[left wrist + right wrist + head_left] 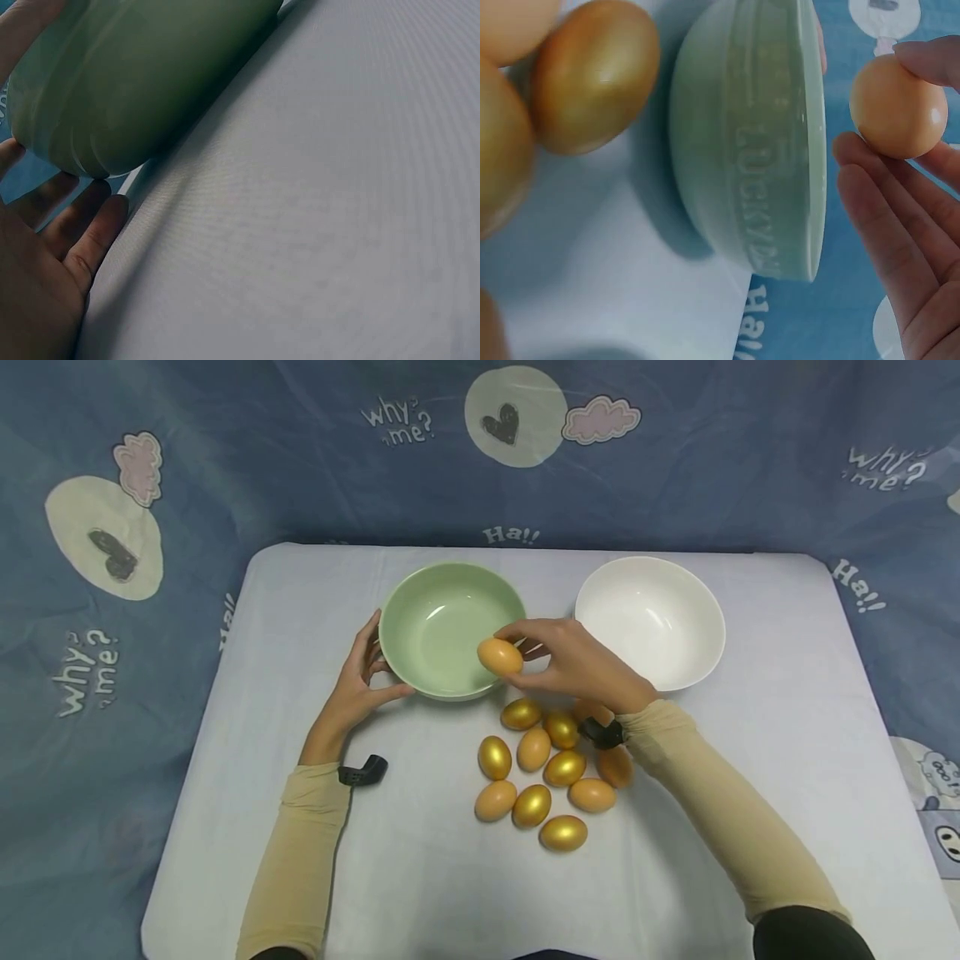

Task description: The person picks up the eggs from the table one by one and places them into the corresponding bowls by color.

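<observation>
Light-brown, smooth oval egg [498,657], and there we had it, up above the near right rim of the round, glossy pale-green bowl [442,627]! The right hand [573,660] had it pinched between thumb and fingers. Over on the far flank, the left hand [360,681] held the bowl's left side, fingers spread and curved round the wall. The step in hand, as we judged it, was bringing the egg into that bowl; the move called for a touch more reach inward, a gentle lowering, then a soft release. Shiny gold eggs [563,833] and other light-brown eggs [495,801] lay on the white-covered counter [420,877], near the round white bowl [652,618]. And the reading? From the right wrist we spotted lettering [754,195] on the green wall, "LUCKY DA", its end unclear to us. On the blue printed cloth [300,485] we caught "why me?" and "Ha!!"
</observation>
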### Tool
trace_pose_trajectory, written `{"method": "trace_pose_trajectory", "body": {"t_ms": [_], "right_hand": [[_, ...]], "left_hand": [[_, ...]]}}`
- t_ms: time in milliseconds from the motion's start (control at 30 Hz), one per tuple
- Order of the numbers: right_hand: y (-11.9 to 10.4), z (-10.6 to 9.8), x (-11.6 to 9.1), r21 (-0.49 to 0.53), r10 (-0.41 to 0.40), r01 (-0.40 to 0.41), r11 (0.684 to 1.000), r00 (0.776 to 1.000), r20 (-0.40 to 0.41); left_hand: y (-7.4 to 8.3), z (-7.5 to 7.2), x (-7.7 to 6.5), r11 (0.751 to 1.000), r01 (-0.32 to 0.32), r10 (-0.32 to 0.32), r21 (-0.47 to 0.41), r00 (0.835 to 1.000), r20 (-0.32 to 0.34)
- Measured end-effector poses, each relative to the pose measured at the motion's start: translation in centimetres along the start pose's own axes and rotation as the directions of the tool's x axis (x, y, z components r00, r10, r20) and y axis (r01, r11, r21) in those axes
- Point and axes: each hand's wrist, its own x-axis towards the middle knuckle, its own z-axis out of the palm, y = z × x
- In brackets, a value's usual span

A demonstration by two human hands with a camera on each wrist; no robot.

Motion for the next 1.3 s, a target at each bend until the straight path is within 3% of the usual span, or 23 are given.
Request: {"method": "trace_pose_trajectory", "body": {"t_ms": [200,433,533,733,967,1200,1300], "right_hand": [[-0.3,0.1,1.9,-0.009,-0.007,0.007,1.0,1.0,0.026],[-0.8,0.3,3.6,-0.02,-0.012,0.012,1.0,0.999,0.03],[-0.8,0.4,4.3,-0.015,-0.01,0.01,1.0,0.999,0.034],[-0.8,0.5,6.0,-0.017,-0.003,0.004,1.0,0.999,0.046],[-1.0,0.7,7.7,-0.019,0.017,-0.015,1.0,0.997,0.078],[-1.2,1.1,9.3,-0.046,0.03,-0.026,0.999,0.995,0.096],[-1.2,1.2,9.9,-0.048,0.03,-0.025,0.999,0.995,0.099]], "left_hand": [[0.0,0.0,0.0,1.0,0.006,-0.006,0.004,1.0,0.002],[-2.7,-0.5,0.4,1.0,-0.014,0.014,0.018,1.0,-0.006],[-2.8,-0.5,0.4,1.0,-0.005,0.005,0.019,1.0,-0.008],[-2.4,-0.4,0.4,1.0,0.017,-0.017,0.021,1.0,-0.006],[-0.2,-0.2,0.1,1.0,0.025,-0.025,0.007,1.0,0.006],[-2.5,-0.6,0.3,1.0,0.014,-0.014,0.013,1.0,0.009],[-2.8,-0.6,0.4,1.0,0.006,-0.006,0.016,1.0,0.009]]}}
